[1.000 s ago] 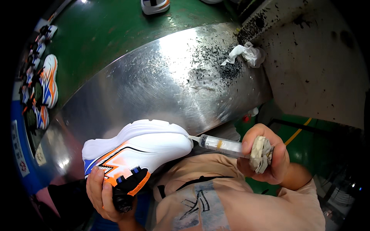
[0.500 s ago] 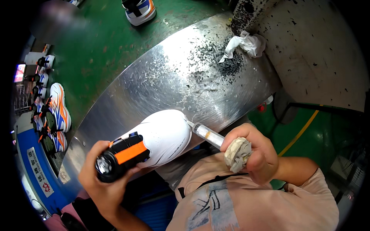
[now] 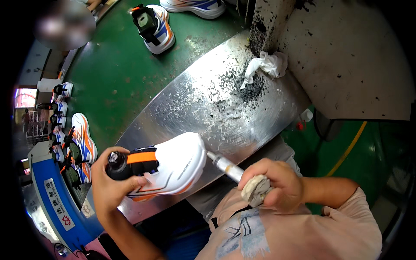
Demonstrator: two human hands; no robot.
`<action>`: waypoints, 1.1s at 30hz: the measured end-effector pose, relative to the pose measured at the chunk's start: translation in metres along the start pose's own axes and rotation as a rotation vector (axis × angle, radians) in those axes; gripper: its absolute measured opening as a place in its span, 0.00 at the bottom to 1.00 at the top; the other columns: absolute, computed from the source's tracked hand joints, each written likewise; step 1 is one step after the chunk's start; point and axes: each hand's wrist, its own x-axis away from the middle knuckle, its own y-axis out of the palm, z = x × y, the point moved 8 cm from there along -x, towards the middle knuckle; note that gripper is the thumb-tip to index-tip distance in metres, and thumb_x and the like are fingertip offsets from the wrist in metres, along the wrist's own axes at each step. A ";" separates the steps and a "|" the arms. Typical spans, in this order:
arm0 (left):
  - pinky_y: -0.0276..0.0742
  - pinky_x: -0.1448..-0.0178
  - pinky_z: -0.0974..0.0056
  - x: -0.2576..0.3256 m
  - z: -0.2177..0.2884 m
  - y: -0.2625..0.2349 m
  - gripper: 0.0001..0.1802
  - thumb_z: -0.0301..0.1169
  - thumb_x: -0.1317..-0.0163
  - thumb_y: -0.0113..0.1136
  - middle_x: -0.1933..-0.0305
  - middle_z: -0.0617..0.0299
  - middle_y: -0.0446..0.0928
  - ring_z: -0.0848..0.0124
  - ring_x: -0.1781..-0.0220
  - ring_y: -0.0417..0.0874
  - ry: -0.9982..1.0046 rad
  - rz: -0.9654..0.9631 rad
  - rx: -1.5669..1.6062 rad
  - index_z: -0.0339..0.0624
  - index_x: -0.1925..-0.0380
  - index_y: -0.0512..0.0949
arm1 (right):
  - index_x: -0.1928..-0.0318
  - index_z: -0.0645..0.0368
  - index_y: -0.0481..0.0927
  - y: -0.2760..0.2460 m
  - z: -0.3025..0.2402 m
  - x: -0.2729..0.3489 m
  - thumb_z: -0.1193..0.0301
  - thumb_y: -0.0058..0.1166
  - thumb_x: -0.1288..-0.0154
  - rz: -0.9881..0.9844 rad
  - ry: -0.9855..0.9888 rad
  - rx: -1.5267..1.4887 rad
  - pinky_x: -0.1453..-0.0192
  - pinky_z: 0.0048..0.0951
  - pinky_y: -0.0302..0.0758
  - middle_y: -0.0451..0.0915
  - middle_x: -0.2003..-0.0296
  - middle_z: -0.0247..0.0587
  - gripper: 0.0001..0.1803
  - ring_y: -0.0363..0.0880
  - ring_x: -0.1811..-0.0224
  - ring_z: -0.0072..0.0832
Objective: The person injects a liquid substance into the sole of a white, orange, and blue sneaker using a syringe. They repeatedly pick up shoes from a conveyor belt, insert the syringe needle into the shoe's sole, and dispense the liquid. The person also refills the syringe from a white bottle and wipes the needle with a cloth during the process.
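A white running shoe (image 3: pixel 182 162) with a black collar and orange stripes is tilted above the metal tabletop's near edge. Around its heel and collar wrap the fingers of my left hand (image 3: pixel 108 188), the toe pointing right. My right hand (image 3: pixel 284 182) is closed on a clear syringe (image 3: pixel 229 168), its thin nozzle angled at the toe's edge. Nozzle and shoe look very close; whether they touch I cannot tell. A crumpled whitish wad (image 3: pixel 256 190) sits at the syringe's back end, against my right thumb and fingers.
Black scraps litter the metal tabletop (image 3: pixel 177 106) around a crumpled white cloth (image 3: pixel 271 65). A grimy beige machine panel (image 3: pixel 346 60) stands at the right. Beyond the metal, a green surface (image 3: pixel 117 86) bears another shoe (image 3: pixel 158 32). More shoes (image 3: pixel 84 136) line the left, beside a blue machine (image 3: pixel 56 190).
The shoe has rolled in my left hand, so more of its side and orange sole edge shows. My right hand and syringe have shifted slightly down and left. The whole view has also shifted.
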 end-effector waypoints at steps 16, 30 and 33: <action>0.66 0.33 0.54 -0.223 0.026 -0.041 0.29 0.48 0.31 0.49 0.39 0.43 0.74 0.46 0.33 0.70 0.340 0.520 -0.421 0.51 0.33 0.67 | 0.46 0.50 0.76 -0.032 0.027 -0.029 0.60 0.58 0.37 -0.062 -0.271 0.891 0.75 0.33 0.73 0.71 0.72 0.35 0.20 0.76 0.74 0.33; 0.64 0.30 0.56 0.013 -0.275 -0.145 0.44 0.27 0.48 0.73 0.33 0.43 0.62 0.57 0.32 0.66 0.005 1.078 0.493 0.34 0.34 0.60 | 0.53 0.56 0.77 -0.035 0.034 -0.032 0.67 0.66 0.45 -0.028 -0.187 0.875 0.78 0.32 0.68 0.73 0.77 0.39 0.19 0.72 0.82 0.33; 0.69 0.34 0.60 -0.051 -0.264 -0.163 0.44 0.23 0.55 0.76 0.38 0.49 0.72 0.62 0.38 0.74 0.102 0.873 0.572 0.33 0.36 0.64 | 0.54 0.56 0.77 -0.035 0.038 -0.033 0.68 0.65 0.45 -0.017 -0.204 0.868 0.77 0.31 0.69 0.74 0.76 0.39 0.18 0.74 0.82 0.33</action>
